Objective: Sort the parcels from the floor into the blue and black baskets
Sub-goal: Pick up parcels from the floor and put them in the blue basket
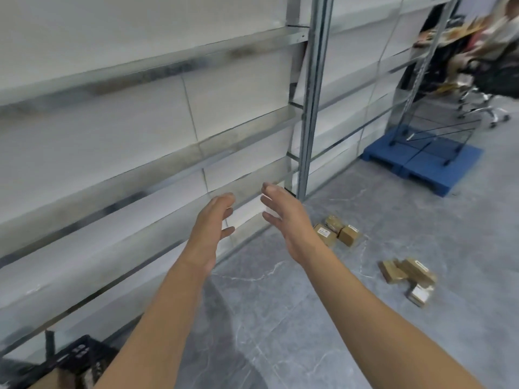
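My arms were bare from the bottom edge of the view to the wrists, with no sleeve showing on either one. My left hand [214,220] wore no glove, ring or band that I could make out, and my right hand [283,217] was the same, its wrist bare of any watch. My fingers [229,231] were blurred, so I could not tell the nails or any finer marks. Both forearms were long and slim, smooth and unmarked.
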The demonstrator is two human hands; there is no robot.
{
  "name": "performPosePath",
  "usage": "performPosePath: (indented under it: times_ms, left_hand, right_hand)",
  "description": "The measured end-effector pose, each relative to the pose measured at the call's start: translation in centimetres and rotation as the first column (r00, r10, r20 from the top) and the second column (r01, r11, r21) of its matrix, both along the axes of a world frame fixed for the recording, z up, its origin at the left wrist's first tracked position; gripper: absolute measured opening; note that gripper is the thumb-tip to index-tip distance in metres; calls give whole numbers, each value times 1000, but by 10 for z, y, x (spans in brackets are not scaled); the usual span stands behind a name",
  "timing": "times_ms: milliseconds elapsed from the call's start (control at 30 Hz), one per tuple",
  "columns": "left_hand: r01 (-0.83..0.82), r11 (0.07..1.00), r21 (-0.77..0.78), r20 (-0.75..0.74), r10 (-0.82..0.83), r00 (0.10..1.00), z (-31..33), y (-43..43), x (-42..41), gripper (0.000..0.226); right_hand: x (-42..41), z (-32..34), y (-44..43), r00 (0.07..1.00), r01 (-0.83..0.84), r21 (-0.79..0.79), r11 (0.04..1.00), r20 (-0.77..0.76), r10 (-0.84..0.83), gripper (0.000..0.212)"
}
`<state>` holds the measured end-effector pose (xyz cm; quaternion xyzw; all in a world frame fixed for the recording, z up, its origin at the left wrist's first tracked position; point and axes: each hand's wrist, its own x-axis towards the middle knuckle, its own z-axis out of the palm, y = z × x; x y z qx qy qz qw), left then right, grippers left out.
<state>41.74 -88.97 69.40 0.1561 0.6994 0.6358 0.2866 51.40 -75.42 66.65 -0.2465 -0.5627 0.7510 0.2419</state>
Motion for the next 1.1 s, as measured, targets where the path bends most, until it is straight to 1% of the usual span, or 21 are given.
performPosePath:
  times_ms: [133,200,267,333,367,433,500,533,667,733,767,800,867,933,1000,1033,1100]
  left_hand:
    - [118,993,-15,7,-118,993,-6,66,22,25]
    - [178,984,-28,13,-178,984,-9,94,31,31]
    - [230,972,-43,22,-229,973,-15,122,38,40]
    - [286,956,-65,32,-284,958,-20,149,44,31]
    - [309,948,-75,43,-307,951,-24,162,46,27]
    - [371,925,-84,64,-366,928,-34,188,49,28]
    - [439,894,-91,89,-432,898,-44,216,50,41]
    - [468,879,-94,103,-458,883,-50,231,51,41]
    - [566,819,-96,134,-553,823,-73,294,48,18]
    - [619,780,-91,156,-602,783,-83,323,44,18]
    - [649,756,-89,172,-630,757,-89,338,41,22]
    - [670,737,-94,187,-648,739,-93,351,39,27]
    - [732,673,-106,194,-708,679,-101,374,38,35]
    - [778,614,-130,205,-752,627,-107,396,41,38]
    - [796,588,-143,225,-764,605,-116,415,45,36]
    - [812,566,-144,237,-776,584,-120,423,48,37]
    - [837,526,-151,250,-799,547,-126,437,53,47]
  right_hand:
    - [36,-9,51,996,87,-14,996,9,-87,38]
    - [50,-14,72,990,139,-22,990,16,-139,43]
    - [62,-20,91,979,204,-30,979,31,-203,42]
    - [72,-25,109,965,262,-41,964,46,-260,40]
    - [77,-28,117,956,291,-48,955,53,-289,43]
    - [85,-37,134,936,348,-56,936,72,-344,48]
    - [93,-45,151,915,399,-66,914,95,-393,38]
    - [97,-50,161,900,431,-76,899,108,-422,34]
    - [105,-66,200,837,541,-97,836,159,-523,35]
    - [107,-74,216,803,589,-102,802,181,-567,33]
    - [108,-78,224,785,613,-99,784,191,-590,35]
    - [109,-81,230,763,640,-101,762,206,-613,42]
    - [113,-86,241,706,702,-97,706,232,-670,62]
    - [119,-92,251,652,752,-94,652,250,-716,69]
    - [128,-97,259,614,784,-100,613,273,-740,64]
    - [133,-100,263,595,799,-104,592,280,-754,56]
    - [143,-108,273,548,834,-115,539,287,-786,38]
